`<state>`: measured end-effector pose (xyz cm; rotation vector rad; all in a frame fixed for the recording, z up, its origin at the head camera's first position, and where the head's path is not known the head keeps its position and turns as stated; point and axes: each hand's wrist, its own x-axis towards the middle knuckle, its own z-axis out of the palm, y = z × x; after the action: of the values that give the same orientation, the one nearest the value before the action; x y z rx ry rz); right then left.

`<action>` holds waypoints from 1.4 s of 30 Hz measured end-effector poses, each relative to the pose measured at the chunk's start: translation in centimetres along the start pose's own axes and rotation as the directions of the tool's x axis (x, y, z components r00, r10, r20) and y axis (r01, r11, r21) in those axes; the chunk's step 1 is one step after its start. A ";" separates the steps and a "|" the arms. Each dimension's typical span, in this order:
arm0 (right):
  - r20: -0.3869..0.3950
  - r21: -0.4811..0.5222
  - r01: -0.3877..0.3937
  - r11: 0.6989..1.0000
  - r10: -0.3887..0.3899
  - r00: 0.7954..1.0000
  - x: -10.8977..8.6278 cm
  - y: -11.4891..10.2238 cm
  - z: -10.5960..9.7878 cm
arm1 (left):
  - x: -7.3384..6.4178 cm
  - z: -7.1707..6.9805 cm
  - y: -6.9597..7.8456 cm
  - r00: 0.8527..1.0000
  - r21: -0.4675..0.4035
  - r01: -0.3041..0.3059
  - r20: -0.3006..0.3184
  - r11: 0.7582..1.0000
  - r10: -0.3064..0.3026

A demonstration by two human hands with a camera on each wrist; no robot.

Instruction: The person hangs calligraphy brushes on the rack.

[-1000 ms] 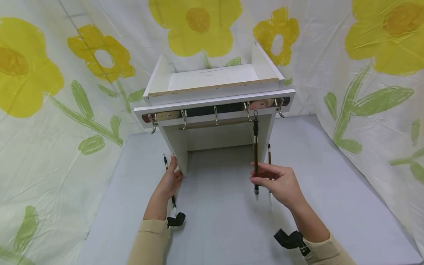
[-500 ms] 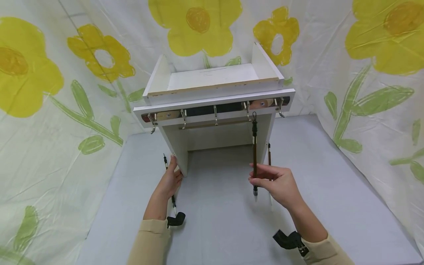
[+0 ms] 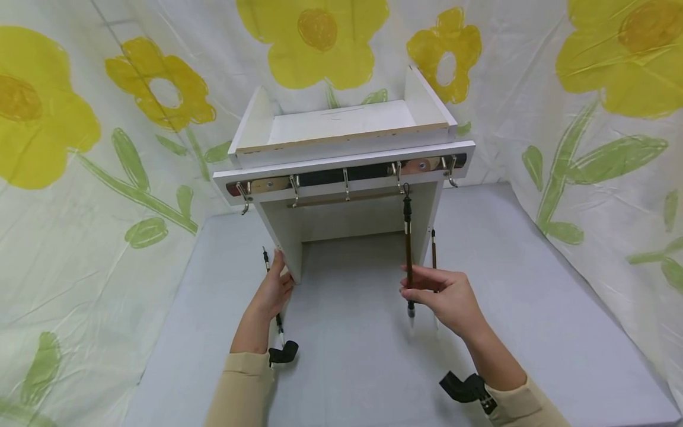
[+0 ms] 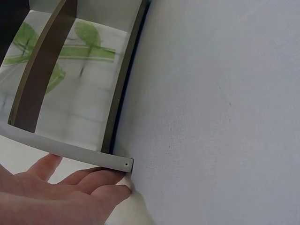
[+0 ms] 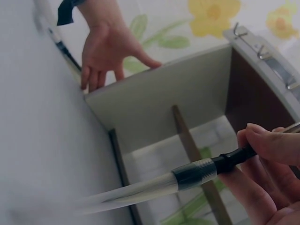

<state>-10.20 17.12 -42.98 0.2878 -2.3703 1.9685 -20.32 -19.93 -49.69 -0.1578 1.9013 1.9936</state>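
In the head view, my right hand (image 3: 447, 295) pinches a calligraphy brush (image 3: 408, 243) low on its brown handle, bristles down. Its cord loop, at the top, overlaps the tip of a metal hook (image 3: 398, 177), second from the right on the rack. The right wrist view shows the pale bristles (image 5: 136, 191) and dark ferrule close up, thumb and fingers around the handle's end. My left hand (image 3: 272, 295) rests against the outer side panel (image 3: 287, 237) of a white shelf unit, fingers extended along its edge, as the left wrist view also shows.
The hook rail (image 3: 320, 178) runs across the unit's front, with several hooks. A second brush (image 3: 266, 259) lies left of the unit, partly behind my left hand. Another brush (image 3: 434, 249) lies on the right, partly behind my right hand. A grey-white cloth (image 3: 341, 356) covers the table.
The brush in my right hand has shifted slightly left, its loop moving from beside the hook to overlap the hook's tip. My left hand stays in place on the panel.
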 end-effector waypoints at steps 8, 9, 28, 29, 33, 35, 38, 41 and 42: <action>0.015 0.014 -0.032 0.999 0.032 0.999 -0.1 0.2 0.2 | -0.1 0.0 0.1 1.000 0.006 -0.007 0.007 1.000 0.006; 0.015 0.016 -0.035 0.999 0.035 0.999 -0.1 0.3 0.2 | -0.1 0.0 0.1 1.000 0.007 -0.007 0.007 1.000 0.007; 0.017 0.011 -0.047 0.999 0.047 0.999 0.2 0.8 0.3 | 0.0 -0.1 0.1 1.000 0.007 -0.012 0.015 1.000 0.012; 0.018 0.014 -0.051 0.999 0.051 0.999 0.3 0.8 0.3 | 0.0 -0.1 0.1 1.000 0.010 -0.012 0.014 1.000 0.012; 0.019 0.013 -0.065 0.998 0.064 0.998 0.4 1.0 0.3 | -0.1 -0.1 0.1 1.000 0.012 -0.013 0.010 1.000 0.013; 0.019 0.010 -0.068 0.998 0.068 0.997 0.5 1.0 0.3 | -0.1 -0.1 0.0 1.000 0.016 -0.016 0.010 1.000 0.016; 0.019 0.010 -0.068 0.998 0.068 0.997 0.6 1.1 0.3 | 0.0 0.0 0.0 1.000 0.021 -0.020 0.006 1.000 0.020; 0.020 0.013 -0.066 0.998 0.066 0.998 0.6 1.1 0.2 | 0.1 0.0 0.0 1.000 0.021 -0.017 -0.002 1.000 0.017; 0.020 0.011 -0.064 0.998 0.064 0.998 0.7 1.1 0.2 | 0.1 0.0 0.0 1.000 0.021 -0.017 -0.004 1.000 0.018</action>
<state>-11.04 17.02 -44.02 0.2350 -2.4097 2.0171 -20.40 -19.91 -49.76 -0.1401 1.9317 1.9854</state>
